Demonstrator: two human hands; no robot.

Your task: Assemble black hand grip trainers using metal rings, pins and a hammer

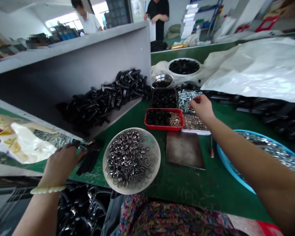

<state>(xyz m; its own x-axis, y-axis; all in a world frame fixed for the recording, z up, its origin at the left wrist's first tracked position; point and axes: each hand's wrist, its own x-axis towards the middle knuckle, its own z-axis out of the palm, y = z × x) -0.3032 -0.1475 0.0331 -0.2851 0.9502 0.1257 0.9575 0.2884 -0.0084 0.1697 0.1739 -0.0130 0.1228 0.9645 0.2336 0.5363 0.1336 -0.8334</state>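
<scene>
Currently at silver screws point(184, 99), beyond red tray point(163, 127): right hand point(203, 106) with thumb and fingers close together; cannot tell whether grasping screw. At far left, beside black parts point(88, 161) on green tabletop point(177, 188): left hand point(62, 161) with bent fingers; grasp partly hidden, cannot tell. Between hands: round bowl point(156, 144) of metal rings point(126, 160). Right of bowl: dark flat plate point(185, 150). Farther right: blue basin point(219, 153).

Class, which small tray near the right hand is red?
The red tray, holding black parts beside copper-coloured pins, unlike the black tray behind it and the white tray right of it.
</scene>
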